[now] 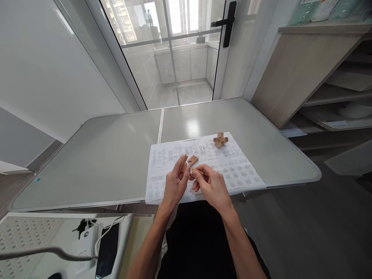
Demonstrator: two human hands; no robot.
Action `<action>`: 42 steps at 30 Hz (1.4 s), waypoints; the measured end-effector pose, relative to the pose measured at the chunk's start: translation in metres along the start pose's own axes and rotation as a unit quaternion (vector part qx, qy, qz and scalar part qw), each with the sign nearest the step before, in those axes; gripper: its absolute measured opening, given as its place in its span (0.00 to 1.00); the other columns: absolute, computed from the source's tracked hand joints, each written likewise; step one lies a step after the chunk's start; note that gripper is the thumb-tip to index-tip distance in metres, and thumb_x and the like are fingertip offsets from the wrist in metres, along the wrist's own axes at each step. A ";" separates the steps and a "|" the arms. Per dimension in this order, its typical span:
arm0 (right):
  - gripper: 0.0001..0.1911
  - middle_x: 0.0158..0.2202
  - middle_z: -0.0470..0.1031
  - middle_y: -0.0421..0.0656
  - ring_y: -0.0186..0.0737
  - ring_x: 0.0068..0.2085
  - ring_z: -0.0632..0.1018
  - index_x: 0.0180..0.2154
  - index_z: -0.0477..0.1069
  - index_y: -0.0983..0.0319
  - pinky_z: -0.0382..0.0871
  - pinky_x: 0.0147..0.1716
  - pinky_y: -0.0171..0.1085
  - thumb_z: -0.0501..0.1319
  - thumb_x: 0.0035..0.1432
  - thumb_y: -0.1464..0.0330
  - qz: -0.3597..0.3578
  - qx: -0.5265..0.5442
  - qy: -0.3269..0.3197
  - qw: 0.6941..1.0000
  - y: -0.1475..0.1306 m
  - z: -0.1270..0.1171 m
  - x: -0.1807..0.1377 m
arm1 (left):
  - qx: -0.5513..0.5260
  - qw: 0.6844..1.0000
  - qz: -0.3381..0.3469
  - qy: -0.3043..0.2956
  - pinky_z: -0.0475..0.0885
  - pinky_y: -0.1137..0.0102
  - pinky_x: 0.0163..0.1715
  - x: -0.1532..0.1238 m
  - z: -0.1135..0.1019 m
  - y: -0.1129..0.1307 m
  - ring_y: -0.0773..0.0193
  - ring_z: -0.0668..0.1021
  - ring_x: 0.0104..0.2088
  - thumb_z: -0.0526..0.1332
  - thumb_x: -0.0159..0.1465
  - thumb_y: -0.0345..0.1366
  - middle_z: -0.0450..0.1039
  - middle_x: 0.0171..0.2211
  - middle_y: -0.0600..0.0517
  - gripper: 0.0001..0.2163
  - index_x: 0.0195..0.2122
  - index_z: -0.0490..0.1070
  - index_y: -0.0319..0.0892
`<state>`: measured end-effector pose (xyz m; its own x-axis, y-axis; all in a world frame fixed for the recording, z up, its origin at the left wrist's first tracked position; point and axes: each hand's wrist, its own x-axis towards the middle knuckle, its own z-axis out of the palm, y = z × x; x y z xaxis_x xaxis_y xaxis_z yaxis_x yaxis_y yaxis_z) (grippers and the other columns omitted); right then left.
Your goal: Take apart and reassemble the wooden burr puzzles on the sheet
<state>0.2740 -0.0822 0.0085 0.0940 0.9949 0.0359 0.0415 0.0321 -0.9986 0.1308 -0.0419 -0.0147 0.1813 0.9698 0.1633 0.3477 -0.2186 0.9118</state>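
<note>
My left hand (175, 183) is closed round a light wooden stick piece (183, 162) held upright over the printed sheet (241, 170). My right hand (209, 183) pinches another wooden piece (196, 171) close against the left hand. A notched wooden block (192, 160) lies on the sheet just beyond my fingers. Farther right on the sheet stands a small assembled wooden cross puzzle (220, 140).
The sheet lies on a grey folding table (101, 159) with a centre seam. A glass door (174, 50) is behind it, wooden shelves (334, 77) at the right. A white perforated surface (35, 236) with a phone (107, 250) and cables sits at lower left.
</note>
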 end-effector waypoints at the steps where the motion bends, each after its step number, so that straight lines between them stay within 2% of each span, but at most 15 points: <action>1: 0.16 0.33 0.83 0.43 0.38 0.24 0.80 0.36 0.74 0.59 0.76 0.27 0.36 0.59 0.69 0.54 -0.001 -0.002 0.004 1.000 0.000 0.001 -0.001 | -0.001 1.000 0.002 0.003 0.78 0.67 0.39 0.000 0.000 -0.001 0.61 0.81 0.36 0.57 0.74 0.49 0.81 0.39 0.49 0.26 0.69 0.63 0.44; 5: 0.18 0.32 0.82 0.43 0.39 0.25 0.81 0.36 0.74 0.59 0.76 0.29 0.36 0.58 0.69 0.53 -0.007 -0.011 0.030 0.999 -0.002 0.006 -0.003 | -0.001 1.000 0.004 0.014 0.77 0.68 0.38 0.001 -0.001 0.000 0.61 0.81 0.35 0.56 0.73 0.49 0.80 0.37 0.49 0.26 0.69 0.63 0.43; 9: 0.17 0.30 0.81 0.42 0.39 0.26 0.81 0.38 0.74 0.59 0.77 0.30 0.36 0.59 0.69 0.53 -0.012 -0.014 0.024 1.000 0.000 0.007 -0.002 | 0.012 1.000 0.001 0.016 0.75 0.68 0.34 0.000 -0.002 0.003 0.64 0.78 0.30 0.56 0.74 0.49 0.80 0.39 0.50 0.25 0.68 0.63 0.46; 14: 0.19 0.37 0.84 0.46 0.42 0.31 0.84 0.42 0.74 0.60 0.81 0.34 0.40 0.61 0.68 0.50 0.010 0.056 0.028 0.998 0.008 0.002 0.005 | -0.042 0.999 0.004 0.018 0.75 0.64 0.46 -0.002 -0.003 0.003 0.61 0.80 0.39 0.54 0.75 0.46 0.79 0.45 0.47 0.30 0.75 0.46 0.45; 15: 0.20 0.38 0.84 0.46 0.43 0.32 0.84 0.43 0.74 0.60 0.81 0.35 0.41 0.62 0.67 0.49 0.018 0.072 0.040 0.996 0.009 0.001 0.006 | -0.043 0.999 0.001 0.009 0.74 0.64 0.45 -0.001 -0.003 0.002 0.61 0.80 0.39 0.53 0.76 0.46 0.79 0.45 0.47 0.30 0.74 0.46 0.44; 19: 0.23 0.39 0.83 0.47 0.43 0.32 0.84 0.44 0.73 0.61 0.82 0.35 0.42 0.63 0.64 0.47 0.032 0.086 0.075 0.993 0.013 -0.006 0.008 | 0.008 0.999 0.013 -0.045 0.72 0.67 0.39 0.000 -0.002 0.002 0.61 0.78 0.34 0.51 0.76 0.47 0.78 0.40 0.49 0.22 0.66 0.64 0.43; 22: 0.23 0.35 0.82 0.44 0.41 0.28 0.82 0.42 0.72 0.60 0.79 0.32 0.40 0.62 0.65 0.46 0.038 0.060 0.051 0.996 0.011 -0.012 0.007 | 0.029 0.998 0.031 -0.047 0.70 0.69 0.35 0.000 -0.002 0.000 0.63 0.74 0.30 0.50 0.76 0.47 0.74 0.33 0.52 0.21 0.62 0.70 0.42; 25: 0.23 0.25 0.76 0.38 0.37 0.21 0.74 0.36 0.71 0.58 0.71 0.24 0.36 0.57 0.69 0.46 0.036 -0.002 0.013 0.999 0.006 -0.015 0.004 | 0.036 0.998 0.038 -0.046 0.67 0.71 0.32 0.000 -0.001 -0.002 0.66 0.70 0.27 0.50 0.77 0.45 0.69 0.28 0.55 0.20 0.60 0.72 0.41; 28: 0.22 0.21 0.70 0.35 0.36 0.18 0.69 0.33 0.70 0.57 0.64 0.21 0.35 0.53 0.71 0.49 0.019 -0.052 0.025 0.998 0.001 -0.014 0.001 | 0.040 0.997 0.039 -0.052 0.65 0.72 0.30 0.000 -0.002 -0.001 0.67 0.68 0.26 0.50 0.77 0.45 0.67 0.26 0.56 0.19 0.57 0.74 0.40; 34: 0.21 0.21 0.70 0.36 0.37 0.20 0.71 0.35 0.70 0.57 0.65 0.23 0.36 0.52 0.72 0.50 -0.003 -0.048 0.078 0.996 -0.002 0.001 -0.002 | 0.058 0.997 0.043 -0.041 0.67 0.71 0.29 -0.002 -0.001 0.002 0.66 0.70 0.25 0.50 0.76 0.47 0.69 0.25 0.55 0.19 0.48 0.76 0.41; 38: 0.21 0.21 0.70 0.37 0.39 0.21 0.72 0.33 0.69 0.56 0.67 0.25 0.36 0.53 0.71 0.49 -0.010 -0.057 0.115 0.992 -0.002 0.010 -0.002 | 0.053 0.994 0.070 -0.069 0.68 0.70 0.30 -0.006 0.005 0.002 0.66 0.72 0.26 0.51 0.76 0.44 0.72 0.27 0.53 0.16 0.38 0.74 0.42; 42: 0.22 0.20 0.69 0.36 0.39 0.20 0.71 0.33 0.70 0.57 0.66 0.23 0.36 0.53 0.71 0.48 0.000 -0.051 0.083 0.995 -0.005 0.008 -0.001 | 0.042 0.992 0.075 -0.089 0.69 0.70 0.32 -0.006 0.007 0.001 0.65 0.74 0.27 0.50 0.77 0.43 0.72 0.28 0.53 0.16 0.36 0.70 0.43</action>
<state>0.2657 -0.0828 0.0135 0.2567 0.9652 0.0498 0.1421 0.0133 -0.9898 0.1366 -0.0486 -0.0174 0.3941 0.8924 0.2196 0.3778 -0.3751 0.8465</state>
